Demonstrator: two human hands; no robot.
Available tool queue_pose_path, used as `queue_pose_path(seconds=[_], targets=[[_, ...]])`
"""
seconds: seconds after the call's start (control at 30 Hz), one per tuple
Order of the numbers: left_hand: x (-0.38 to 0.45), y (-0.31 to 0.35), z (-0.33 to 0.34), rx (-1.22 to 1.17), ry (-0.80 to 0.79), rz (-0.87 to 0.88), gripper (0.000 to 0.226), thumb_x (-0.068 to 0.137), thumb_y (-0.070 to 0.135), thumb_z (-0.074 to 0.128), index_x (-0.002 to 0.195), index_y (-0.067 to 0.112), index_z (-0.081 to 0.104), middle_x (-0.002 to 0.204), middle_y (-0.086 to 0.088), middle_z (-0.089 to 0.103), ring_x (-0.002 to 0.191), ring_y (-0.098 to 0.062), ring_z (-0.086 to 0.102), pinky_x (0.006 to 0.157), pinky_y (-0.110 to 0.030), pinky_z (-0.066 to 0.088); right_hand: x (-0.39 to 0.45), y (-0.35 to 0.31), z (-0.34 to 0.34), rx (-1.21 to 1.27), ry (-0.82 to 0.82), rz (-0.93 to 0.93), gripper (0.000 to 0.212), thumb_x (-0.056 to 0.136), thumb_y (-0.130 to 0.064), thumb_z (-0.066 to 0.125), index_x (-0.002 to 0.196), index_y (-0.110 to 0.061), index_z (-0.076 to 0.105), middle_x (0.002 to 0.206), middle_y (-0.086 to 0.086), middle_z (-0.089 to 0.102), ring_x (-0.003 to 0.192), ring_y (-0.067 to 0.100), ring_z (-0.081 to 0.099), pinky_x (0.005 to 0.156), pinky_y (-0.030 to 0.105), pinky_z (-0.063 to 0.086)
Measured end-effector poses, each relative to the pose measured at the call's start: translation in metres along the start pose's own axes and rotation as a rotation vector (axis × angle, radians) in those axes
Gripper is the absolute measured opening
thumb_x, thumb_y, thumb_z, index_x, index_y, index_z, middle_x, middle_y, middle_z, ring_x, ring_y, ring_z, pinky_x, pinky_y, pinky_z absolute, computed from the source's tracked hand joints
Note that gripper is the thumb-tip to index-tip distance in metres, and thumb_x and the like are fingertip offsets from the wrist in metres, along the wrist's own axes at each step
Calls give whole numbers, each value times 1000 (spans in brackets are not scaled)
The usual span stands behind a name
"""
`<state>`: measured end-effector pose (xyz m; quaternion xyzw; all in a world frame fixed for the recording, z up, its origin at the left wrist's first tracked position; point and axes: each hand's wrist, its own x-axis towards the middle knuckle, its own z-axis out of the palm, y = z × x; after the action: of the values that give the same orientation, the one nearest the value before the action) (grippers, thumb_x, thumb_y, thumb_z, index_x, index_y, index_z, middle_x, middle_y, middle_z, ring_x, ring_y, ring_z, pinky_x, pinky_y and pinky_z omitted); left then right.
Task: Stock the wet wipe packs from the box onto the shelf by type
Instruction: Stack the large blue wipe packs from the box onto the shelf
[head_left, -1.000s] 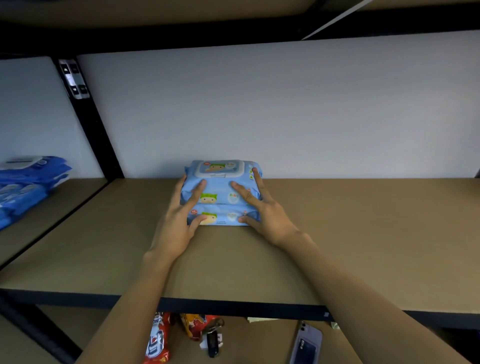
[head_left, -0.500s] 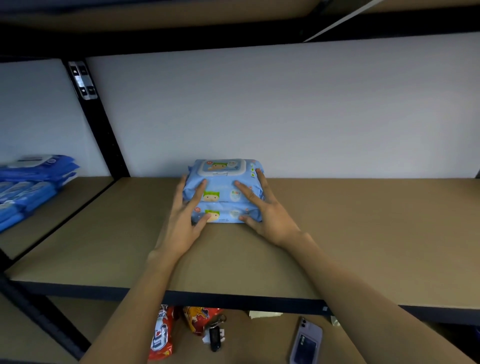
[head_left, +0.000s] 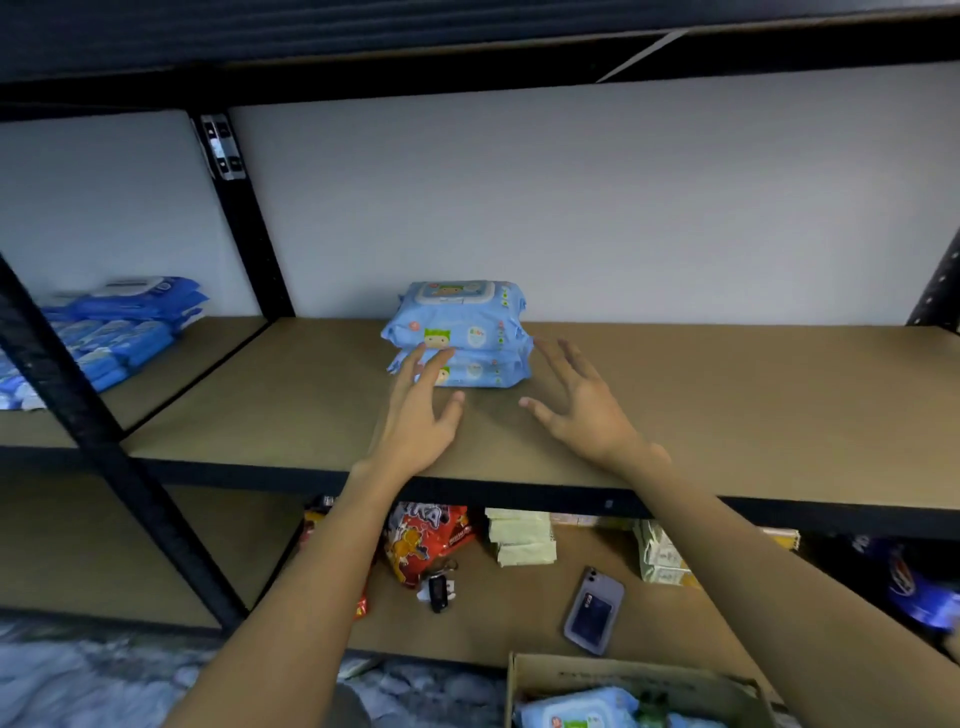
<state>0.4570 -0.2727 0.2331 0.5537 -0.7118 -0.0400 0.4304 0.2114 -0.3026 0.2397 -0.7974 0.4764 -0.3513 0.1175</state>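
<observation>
Shelf board (head_left: 727, 415): big brown deck, w/ light-blue wipe stack (head_left: 460, 335) set mid-board vs the back wall, two packs squared one on the other, prob. so same-type packs can build up there. Darker blue wipe packs (head_left: 119, 327) sit well left of the stack in the next bay, i.e. types kept apart. Box (head_left: 631, 688) is below-right of the stack, more light-blue packs inside. Left hand (head_left: 418, 415): fingers straight, tips overlapping the stack's lower front, contact unclear. Right hand (head_left: 579, 402): fingers spread, just right of the stack, holding nothing.
</observation>
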Motion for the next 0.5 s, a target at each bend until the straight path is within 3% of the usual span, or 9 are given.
queue_pose_path(seconds=[0.2, 0.33, 0.5], targets=[[-40, 47, 0, -48, -96, 37, 49, 101, 34, 54, 148, 25, 42, 154, 1, 38, 144, -15, 33, 117, -42, 33, -59, -10, -24, -4, 59, 21, 77, 94, -47, 63, 158, -34, 22, 159, 5, 29, 145, 23, 31, 108, 25, 27], [-75, 71, 6, -51, -48, 82, 46, 102, 34, 52, 146, 26, 43, 145, 6, 48, 132, -13, 45, 108, -35, 39, -104, -12, -31, 6, 106, 17, 74, 95, -47, 61, 157, -34, 23, 155, 4, 32, 142, 22, 34, 109, 29, 32], [-121, 94, 24, -56, 34, 191, 43, 101, 30, 55, 142, 23, 48, 134, 2, 51, 121, -16, 52, 100, -40, 47, -167, -4, -34, -26, 209, 11, 70, 96, -46, 61, 156, -33, 28, 152, -1, 35, 139, 16, 37, 103, 26, 36]])
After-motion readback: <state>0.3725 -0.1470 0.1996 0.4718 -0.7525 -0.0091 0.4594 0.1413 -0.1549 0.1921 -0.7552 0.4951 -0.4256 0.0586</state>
